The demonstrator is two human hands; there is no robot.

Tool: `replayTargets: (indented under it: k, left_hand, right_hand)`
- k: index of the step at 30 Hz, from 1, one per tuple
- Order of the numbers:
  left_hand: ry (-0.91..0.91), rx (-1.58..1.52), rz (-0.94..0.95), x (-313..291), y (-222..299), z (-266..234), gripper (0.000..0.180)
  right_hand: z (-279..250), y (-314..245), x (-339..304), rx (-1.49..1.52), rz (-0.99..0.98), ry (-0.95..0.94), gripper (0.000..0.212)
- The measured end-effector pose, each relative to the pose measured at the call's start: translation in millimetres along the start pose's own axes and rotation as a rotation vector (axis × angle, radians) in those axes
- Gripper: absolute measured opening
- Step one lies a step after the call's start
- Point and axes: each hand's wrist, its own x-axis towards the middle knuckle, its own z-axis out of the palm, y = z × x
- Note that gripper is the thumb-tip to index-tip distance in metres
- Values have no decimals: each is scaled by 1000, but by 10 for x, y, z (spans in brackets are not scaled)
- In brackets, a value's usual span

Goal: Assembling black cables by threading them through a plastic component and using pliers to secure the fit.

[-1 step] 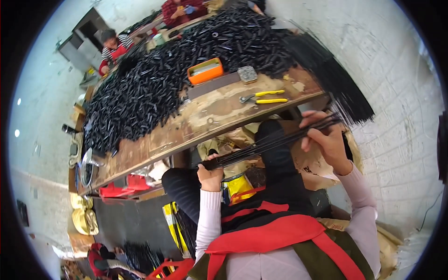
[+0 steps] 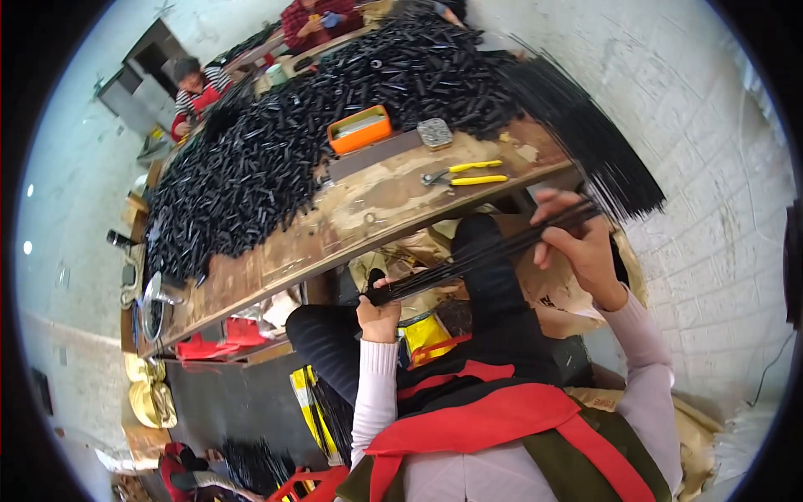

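A bundle of thin black rods (image 2: pixel 481 261) stretches over my lap, slanting up to the right. My left hand (image 2: pixel 379 320) is closed round its lower left end, thumb on top. At the upper right end my right hand (image 2: pixel 590 255) has the rods between thumb and fingers; its fingertips are slightly blurred. Just beyond that hand, a larger sheaf of similar black rods (image 2: pixel 598 138) lies over the table's right end and hangs past its edge. Yellow-handled pliers (image 2: pixel 468 174) rest on the wooden table (image 2: pixel 389 197), apart from both hands.
Short black tubes (image 2: pixel 276 159) are heaped across the table. In front of the heap sit an orange box (image 2: pixel 361 144) and a small container of metal bits (image 2: pixel 435 134). Co-workers (image 2: pixel 196 88) sit at the far side; another person (image 2: pixel 176 473) is at lower left. A white wall (image 2: pixel 711 209) rises at right.
The whole view has shifted slightly, so the table and its things appear a little further left. Both hands keep their hold on the rods.
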Motion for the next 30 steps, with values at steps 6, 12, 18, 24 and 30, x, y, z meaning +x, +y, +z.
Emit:
replayTargets:
  k: [6,12,18,24,30]
  left_hand:
    - [563,870,188,-144,-1144,8,69]
    - [131,1876,294,-411,-1580,258,30]
    - [14,1770,386,-314,-2066,728,29]
    - [-83,1843,431,-332,-1967,807,24]
    - [-245,2115,397,-257,-1864,970,15]
  right_hand:
    - [348,-97,56,-17,60,-163,49]
    - [797,849,-34,-287,66,-370,22]
    - [921,891,145,-275,139,-394,27]
    - [917,836,202,-68,168,-363,34]
    - [786,855,258,37,204,-480,29]
